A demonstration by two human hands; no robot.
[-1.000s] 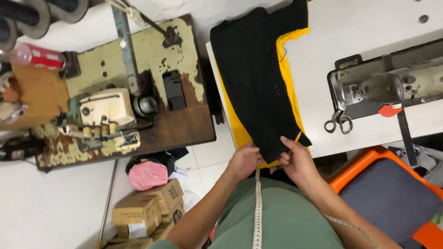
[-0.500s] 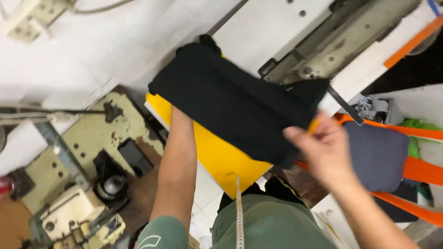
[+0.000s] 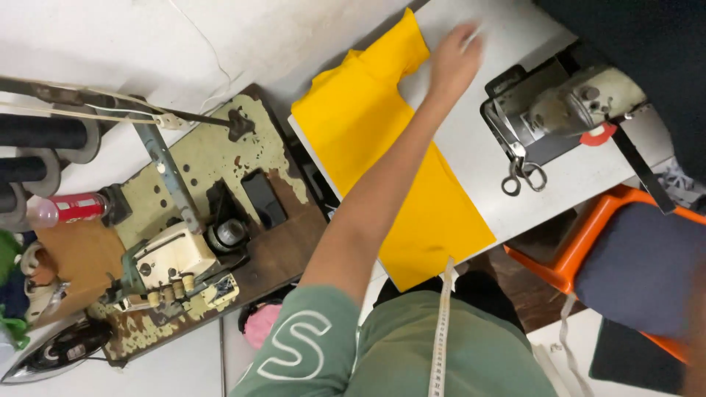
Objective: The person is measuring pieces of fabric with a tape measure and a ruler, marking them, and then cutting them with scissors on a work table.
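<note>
The left arm stretches straight out toward one o'clock, elbow nearly locked, the left hand (image 3: pixel 454 60) palm-down with fingers together and blurred. The right hand is out of sight.

Overhead view of a white sewing table (image 3: pixel 471 158). The left hand (image 3: pixel 454 62) lay flat and blurred just beyond the far edge of a yellow fabric piece (image 3: pixel 382 158) spread on the table. Scissors (image 3: pixel 521 175) rested beside the sewing machine (image 3: pixel 566 110), right of the fabric. A measuring tape (image 3: pixel 441 331) hung near its closest corner.
</note>
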